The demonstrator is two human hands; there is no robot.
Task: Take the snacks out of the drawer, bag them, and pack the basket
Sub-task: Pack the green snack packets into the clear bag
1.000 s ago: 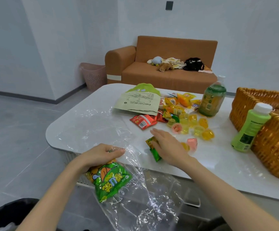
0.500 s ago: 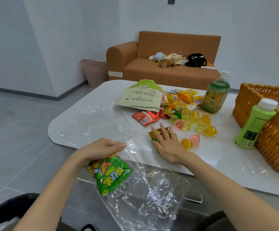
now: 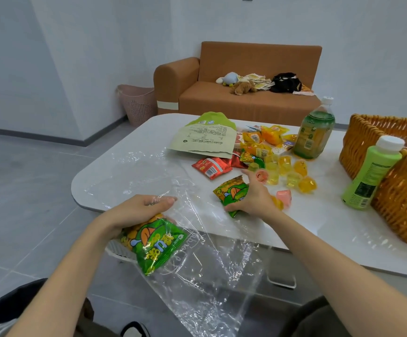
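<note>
Hanging off the table's (image 3: 114,166) rounded near edge, the bag (image 3: 207,276) trails down toward the floor, its mouth up at the rim. The left hand (image 3: 139,210) curls over that mouth and grips the film. A bagged packet (image 3: 158,244) lies just under it, beyond the edge, slanting with its low end toward the person and its print upside down.

The right hand (image 3: 251,198) closes round a packet (image 3: 231,193) lying on the tabletop close to the near edge. Its long axis runs roughly away from the person, the far end toward the red packet (image 3: 211,166).

Jelly cups (image 3: 290,171) crowd just right of that hand. Bare top lies left of the snack pile, under loose clear film, and between the cups and the bottle (image 3: 370,173) standing against the basket (image 3: 392,203).
</note>
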